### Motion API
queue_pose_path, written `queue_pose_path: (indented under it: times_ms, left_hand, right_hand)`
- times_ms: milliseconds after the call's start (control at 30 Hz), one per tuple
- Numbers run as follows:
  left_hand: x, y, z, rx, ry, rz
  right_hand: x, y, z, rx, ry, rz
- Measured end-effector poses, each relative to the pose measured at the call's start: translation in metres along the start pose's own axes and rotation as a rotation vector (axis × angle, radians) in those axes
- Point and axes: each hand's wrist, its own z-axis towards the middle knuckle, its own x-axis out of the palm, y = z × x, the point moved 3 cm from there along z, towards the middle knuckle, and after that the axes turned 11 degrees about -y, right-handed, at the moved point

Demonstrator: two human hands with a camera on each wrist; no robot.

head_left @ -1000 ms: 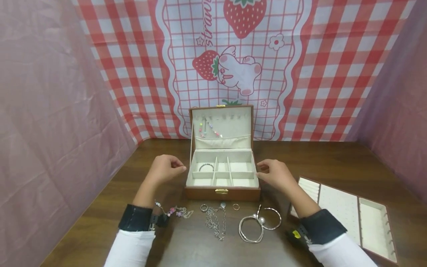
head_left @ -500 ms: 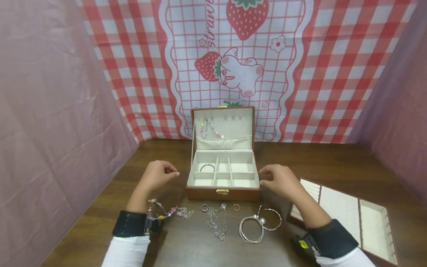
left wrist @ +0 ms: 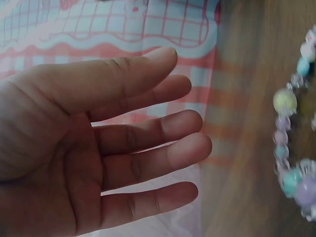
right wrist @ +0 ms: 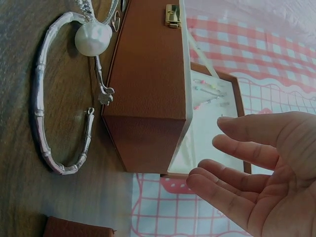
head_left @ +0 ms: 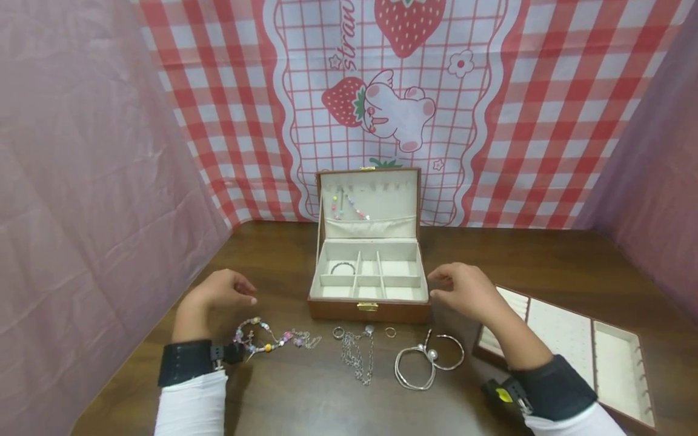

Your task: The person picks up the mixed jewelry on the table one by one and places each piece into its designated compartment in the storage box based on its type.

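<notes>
the left hand (head_left: pixel 220 290) is hovering over the table (head_left: pixel 545 254) with fingers loosely spread and grasping nothing, the beaded bracelet (head_left: pixel 262 336) with its pastel beads lying just beside its wrist. the brown jewelry box (head_left: pixel 371 275) is standing open between the hands, cream inside, a dark ring-shaped piece in its back-left compartment. the right hand (head_left: pixel 463 290) is hanging relaxed and empty just beside the box's right wall, silver bangles (head_left: pixel 428 363) lying near it.

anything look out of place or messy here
Yes: the jewelry box's insert tray lies out on the table to its right, and a tangled chain sits in front. Nothing looks damaged.
</notes>
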Motion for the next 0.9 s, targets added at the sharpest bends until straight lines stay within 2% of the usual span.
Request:
queue_pose_path:
  times_ms: [67,167,300,400,500,633,767,900]
  left_hand:
    - [0.001,0.005,-0.001,-0.017,0.024,-0.005]
    - [0.006,0.014,-0.002,-0.088,0.055,0.002]
    - [0.017,0.025,0.000,-0.194,0.103,-0.039]
    - [0.025,0.029,0.001,-0.250,0.143,-0.093]
    - [0.030,0.030,0.001,-0.295,0.167,-0.097]
    - [0.032,0.029,0.002,-0.305,0.172,-0.050]
    - [0.029,0.027,0.002,-0.270,0.137,-0.014]
    - [0.018,0.021,0.003,-0.153,0.055,0.008]
  right_hand:
    - [0.000,0.000,0.000,-0.002,0.001,-0.001]
    - [0.001,0.000,0.000,-0.009,0.003,0.000]
    - [0.003,0.001,-0.001,-0.008,0.007,0.000]
    - [0.003,0.001,-0.002,-0.003,0.006,0.006]
    - [0.003,0.001,-0.002,-0.005,0.006,0.013]
    - [0.004,0.002,-0.001,-0.007,0.009,0.012]
    - [0.005,0.002,0.000,-0.009,0.012,0.014]
    - [0.004,0.002,0.000,-0.004,0.013,0.013]
